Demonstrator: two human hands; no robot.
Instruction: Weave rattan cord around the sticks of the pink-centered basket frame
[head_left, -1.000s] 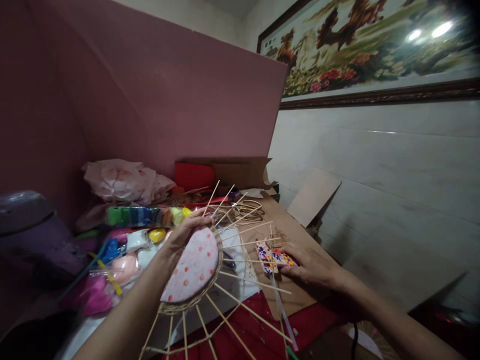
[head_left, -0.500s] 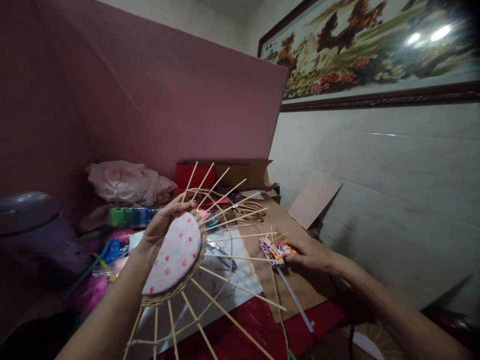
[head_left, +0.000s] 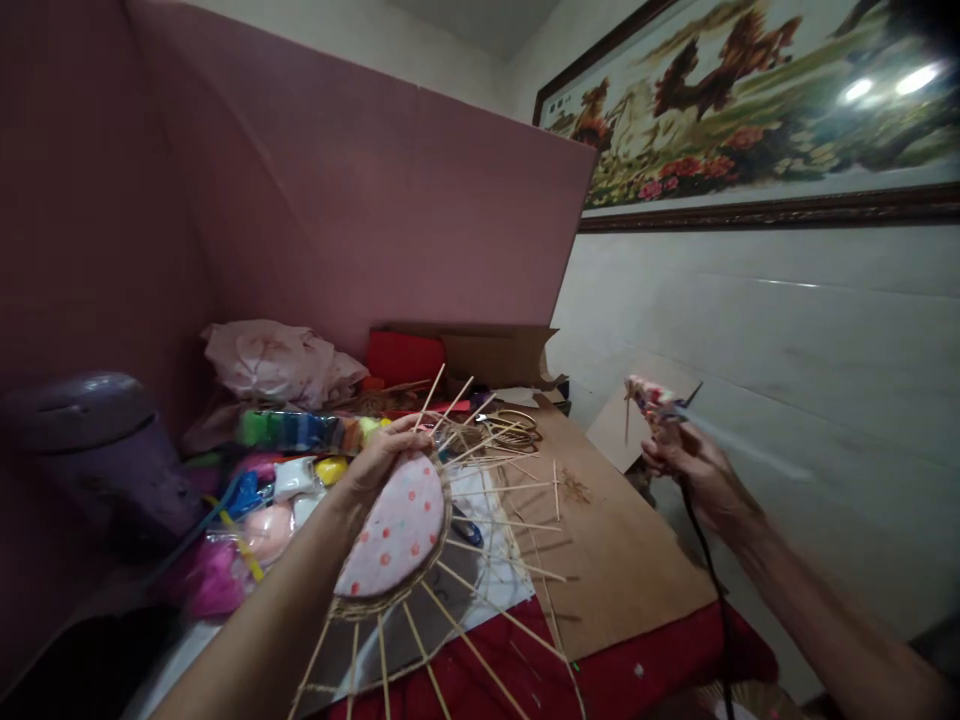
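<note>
My left hand point(head_left: 386, 460) has its fingers closed at the upper rim of the spotted disc point(head_left: 397, 525), and look at those thin sticks point(head_left: 502, 611) fanning out from it over the desk point(head_left: 615, 650)! Over to the right hand point(head_left: 694, 465): it's wrapped around what looks like a glue gun point(head_left: 656, 400), black cord point(head_left: 705, 555) hanging below. From that hand, the disc lies left and lower, well apart, brown cardboard point(head_left: 622, 560) showing between the 2. The gun's long axis slants from upper left to lower right, a blurred pale rod point(head_left: 750, 445) trailing off that lower end. Nearer the disc? The left, easily: it's touching.
</note>
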